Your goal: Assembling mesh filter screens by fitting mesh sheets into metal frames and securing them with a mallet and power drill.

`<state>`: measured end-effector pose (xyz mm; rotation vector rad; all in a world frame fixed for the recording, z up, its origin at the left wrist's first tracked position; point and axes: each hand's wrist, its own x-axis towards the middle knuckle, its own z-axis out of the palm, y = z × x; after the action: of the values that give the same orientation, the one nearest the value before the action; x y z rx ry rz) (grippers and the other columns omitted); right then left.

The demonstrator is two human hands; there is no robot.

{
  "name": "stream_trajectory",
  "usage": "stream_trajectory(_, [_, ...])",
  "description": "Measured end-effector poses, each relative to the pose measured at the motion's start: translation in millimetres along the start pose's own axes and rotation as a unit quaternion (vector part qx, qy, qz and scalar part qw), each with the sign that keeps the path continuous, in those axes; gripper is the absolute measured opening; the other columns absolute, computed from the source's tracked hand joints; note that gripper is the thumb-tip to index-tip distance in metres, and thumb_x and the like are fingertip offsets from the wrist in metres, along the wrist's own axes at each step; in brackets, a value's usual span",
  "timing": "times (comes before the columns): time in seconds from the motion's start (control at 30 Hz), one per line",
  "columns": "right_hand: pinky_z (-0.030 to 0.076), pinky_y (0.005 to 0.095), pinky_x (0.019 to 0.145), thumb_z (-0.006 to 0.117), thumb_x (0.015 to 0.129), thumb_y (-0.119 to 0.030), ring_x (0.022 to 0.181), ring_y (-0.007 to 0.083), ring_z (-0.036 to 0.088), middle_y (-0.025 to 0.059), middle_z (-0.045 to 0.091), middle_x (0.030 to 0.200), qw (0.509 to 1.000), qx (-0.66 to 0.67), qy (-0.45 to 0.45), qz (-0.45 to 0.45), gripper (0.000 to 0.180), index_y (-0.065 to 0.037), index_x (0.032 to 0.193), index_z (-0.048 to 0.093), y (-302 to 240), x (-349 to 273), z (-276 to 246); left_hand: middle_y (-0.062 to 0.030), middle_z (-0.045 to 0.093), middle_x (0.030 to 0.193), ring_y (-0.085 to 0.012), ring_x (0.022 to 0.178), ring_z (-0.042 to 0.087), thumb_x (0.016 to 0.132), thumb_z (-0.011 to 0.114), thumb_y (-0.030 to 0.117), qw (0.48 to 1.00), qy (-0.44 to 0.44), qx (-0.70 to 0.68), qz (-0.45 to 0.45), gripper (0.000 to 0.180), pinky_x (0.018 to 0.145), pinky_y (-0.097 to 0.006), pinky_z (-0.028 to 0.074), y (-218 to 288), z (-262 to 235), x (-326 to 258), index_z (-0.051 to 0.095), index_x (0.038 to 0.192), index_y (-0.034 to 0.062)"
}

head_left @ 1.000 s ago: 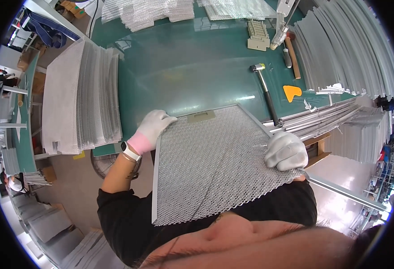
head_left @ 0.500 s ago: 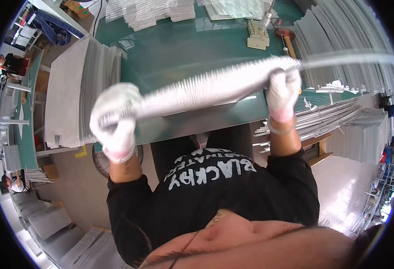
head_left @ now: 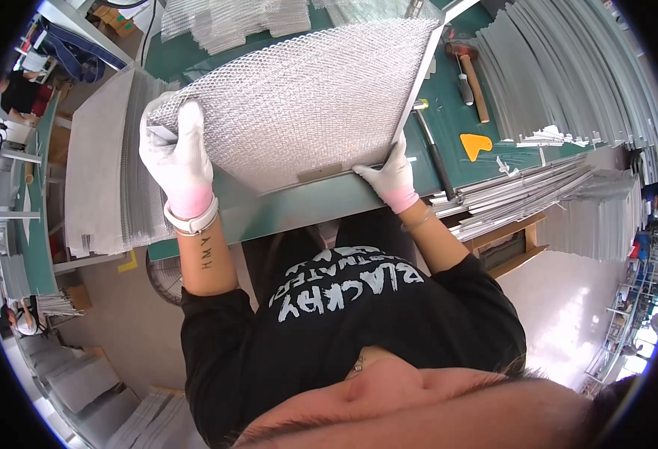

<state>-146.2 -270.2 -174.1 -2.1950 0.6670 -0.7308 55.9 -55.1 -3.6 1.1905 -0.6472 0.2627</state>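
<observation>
Stack at far left: I see a tall pile of grey expanded-metal mesh sheets (head_left: 101, 172) on the left end of the green counter (head_left: 306, 209); the panel's left corner hangs just beside it, so a swing that way could, I judge, snag the pile.
Left hand: my white-gloved left hand (head_left: 175, 161) is closed over the near-left corner of the rectangular silver mesh filter panel with its metal frame (head_left: 306, 97), fingers lying up across the mesh face. A corner pinch on open mesh looks likely to slip or catch the glove.
Panel: it is off the counter, tilted, held over the middle of it between both hands.
Right hand: my white-gloved right hand (head_left: 390, 176) grips the near frame edge at the lower right, fingers curled under. If either hold loosens, I expect the panel to drop on its frame edge.
Tools at right: a black-handled hammer (head_left: 432, 146), a wooden-handled mallet (head_left: 471, 78) and an orange plastic scraper (head_left: 475, 144) lie just beside the panel's right edge; lowering there could land on them.
Far right: stacked grey metal strips (head_left: 524, 191) overhang the counter's near edge and could be knocked.
</observation>
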Motion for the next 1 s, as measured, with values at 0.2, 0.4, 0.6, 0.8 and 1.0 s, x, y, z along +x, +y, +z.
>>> stream_trajectory(0.2, [0.052, 0.0269, 0.075, 0.075, 0.081, -0.013, 0.081, 0.0122, 0.064, 0.0043, 0.069, 0.092, 0.939, 0.291, -0.182, 0.024, 0.038, 0.0, 0.115, 0.062, -18.8, 66.3, -76.7, -0.0083, 0.065, 0.1, -0.0097, 0.087, 0.06, 0.086, 0.067, -0.005, 0.999, -0.009, -0.039, 0.001, 0.026, 0.081, -0.022, 0.048, -4.0, -12.9, -6.1, 0.06, 0.111, -0.005])
stream_trajectory(0.4, [0.03, 0.0179, 0.054, 0.071, 0.087, -0.007, 0.061, 0.0006, 0.035, -0.0089, 0.042, 0.067, 0.929, 0.353, 0.069, -0.087, 0.028, -0.008, 0.073, 0.047, -126.6, 101.0, -96.4, -0.0141, 0.066, 0.097, -0.0194, 0.09, 0.062, 0.082, 0.064, -0.005, 0.994, 0.012, -0.039, 0.1, 0.02, 0.082, -0.031, 0.048, -2.0, -18.5, -14.0, 0.06, 0.101, -0.0042])
stream_trajectory(0.6, [0.035, 0.0157, 0.057, 0.071, 0.083, -0.002, 0.061, 0.0005, 0.04, -0.0082, 0.044, 0.068, 0.904, 0.358, 0.196, -0.124, 0.014, -0.002, 0.09, 0.059, -107.2, 86.0, -88.5, -0.0137, 0.063, 0.092, -0.025, 0.087, 0.061, 0.09, 0.057, 0.004, 0.984, -0.115, -0.029, 0.136, 0.013, 0.086, -0.041, 0.048, 9.5, -12.3, -27.7, 0.057, 0.102, -0.0004])
stream_trajectory(0.8, [0.046, 0.0192, 0.058, 0.075, 0.071, 0.009, 0.079, 0.0087, 0.059, 0.0003, 0.054, 0.074, 0.857, 0.417, 0.196, -0.231, 0.096, 0.001, 0.151, 0.022, -149.3, 97.9, -102.6, -0.0133, 0.063, 0.088, -0.0252, 0.086, 0.062, 0.082, 0.058, -0.004, 0.99, -0.092, -0.017, 0.104, 0.016, 0.084, -0.038, 0.049, 8.1, -14.2, -21.3, 0.058, 0.098, -0.0024])
stream_trajectory(1.0, [0.051, 0.0299, 0.073, 0.072, 0.079, -0.005, 0.081, 0.0171, 0.063, 0.0067, 0.063, 0.082, 0.912, 0.038, -0.014, -0.408, 0.041, -0.004, 0.12, 0.066, -148.6, 120.9, -172.9, -0.014, 0.063, 0.095, -0.0227, 0.091, 0.061, 0.082, 0.061, -0.003, 0.992, -0.099, -0.046, 0.07, 0.017, 0.087, -0.036, 0.048, 8.1, -10.9, -20.6, 0.059, 0.098, -0.0017])
